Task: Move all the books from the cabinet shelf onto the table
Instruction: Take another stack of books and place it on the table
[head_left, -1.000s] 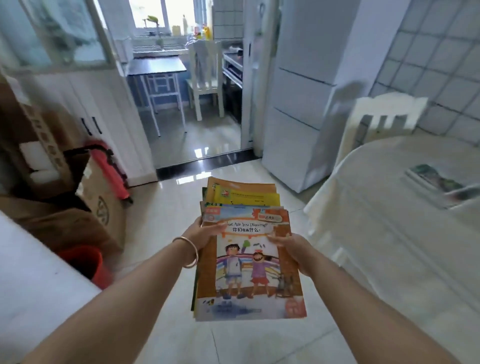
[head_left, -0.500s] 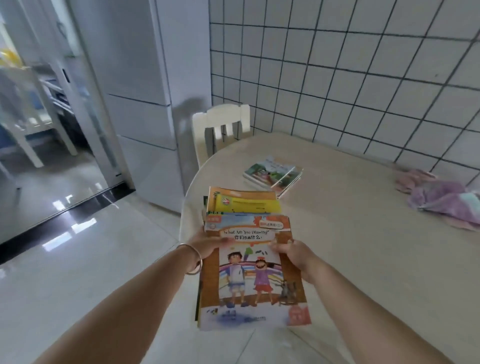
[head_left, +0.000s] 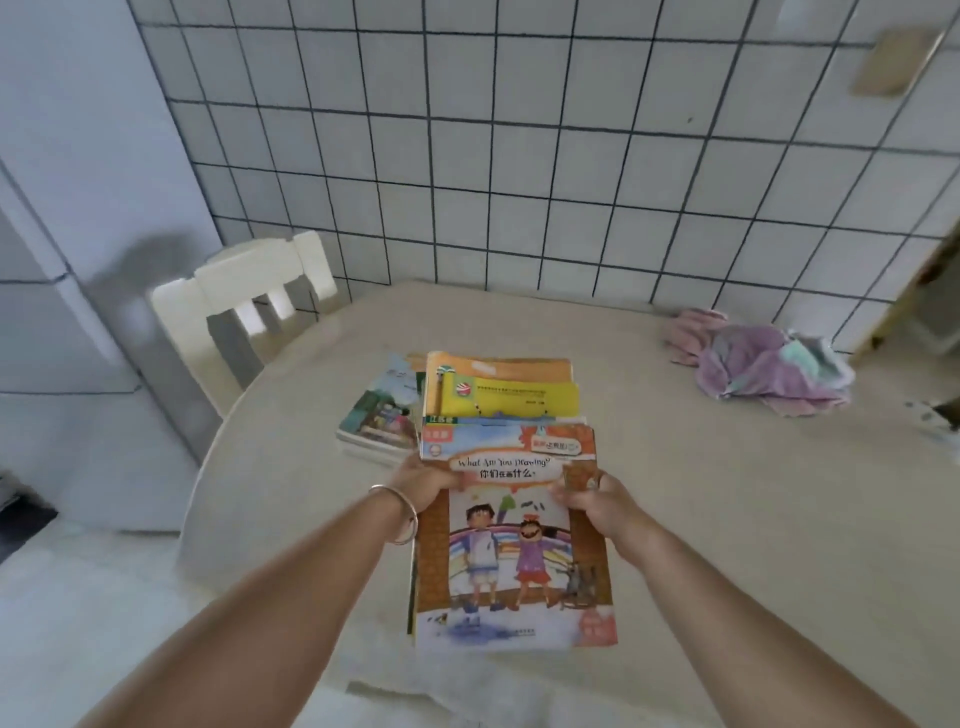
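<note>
Both hands (head_left: 431, 480) grip book stack (head_left: 511, 540) over table (head_left: 727, 519).

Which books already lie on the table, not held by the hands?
The small pile of books with the green cover, left of the held stack. No hand touches it; left hand and right hand grip the stack.

light: soft, even | shadows: faint | blur: motion-smeared edges | distortion: wide-angle bowing

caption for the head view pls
Both hands, left and right, hold a book stack over the table.
</note>
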